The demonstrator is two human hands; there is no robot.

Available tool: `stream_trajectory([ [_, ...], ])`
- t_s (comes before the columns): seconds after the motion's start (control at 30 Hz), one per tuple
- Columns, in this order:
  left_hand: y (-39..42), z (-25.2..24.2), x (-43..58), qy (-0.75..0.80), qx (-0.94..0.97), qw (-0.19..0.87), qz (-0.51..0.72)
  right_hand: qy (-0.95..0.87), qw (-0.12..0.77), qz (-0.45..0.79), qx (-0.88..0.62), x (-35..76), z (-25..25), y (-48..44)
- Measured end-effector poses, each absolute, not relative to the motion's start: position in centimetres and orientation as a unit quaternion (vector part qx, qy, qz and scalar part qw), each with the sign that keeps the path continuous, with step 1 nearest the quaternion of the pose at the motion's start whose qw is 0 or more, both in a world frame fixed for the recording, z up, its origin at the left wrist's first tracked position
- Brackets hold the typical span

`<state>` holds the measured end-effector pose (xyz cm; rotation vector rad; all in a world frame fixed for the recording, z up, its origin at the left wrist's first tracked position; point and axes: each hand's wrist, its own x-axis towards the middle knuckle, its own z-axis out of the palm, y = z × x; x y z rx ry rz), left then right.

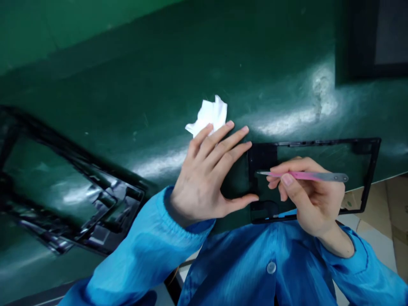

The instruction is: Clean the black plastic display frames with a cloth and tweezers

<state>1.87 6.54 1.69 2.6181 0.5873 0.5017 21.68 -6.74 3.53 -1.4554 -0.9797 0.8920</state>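
Frame (264,155) wants a steady touch: my left hand (207,176), spread, grasping nothing, lies beside it; my right hand (314,202) pinches tweezers (310,175), perhaps touching it.

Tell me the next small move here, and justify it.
Probably press the thumb and little finger of the left hand onto the frame to steady it: both lie at its end, the tweezers in the right hand point at that same end, and the opposite end's near corner appears to overhang the table.
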Motion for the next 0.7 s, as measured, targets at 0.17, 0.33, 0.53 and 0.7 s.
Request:
stream_trajectory([
  [0.17, 6.2, 1.7, 2.0, 0.214, 0.936, 0.206, 0.186, -0.401, 0.559, 0.362, -0.629, 21.7, 3.5, -7.3],
  [0.33, 6.1, 2.0, 2.1, 0.217, 0.935, 0.213, 0.182, -0.397, 0.548, 0.374, -0.635, 21.9, 3.7, -7.9],
  [0.53, 5.8, 2.3, 2.0, 0.233, 0.931, 0.227, 0.165, -0.395, 0.523, 0.376, -0.655, 22.0, 4.4, -8.0],
  [0.7, 5.8, 2.4, 2.0, 0.230, 0.932, 0.226, 0.164, -0.420, 0.481, 0.343, -0.689, 21.7, 5.2, -7.0],
])
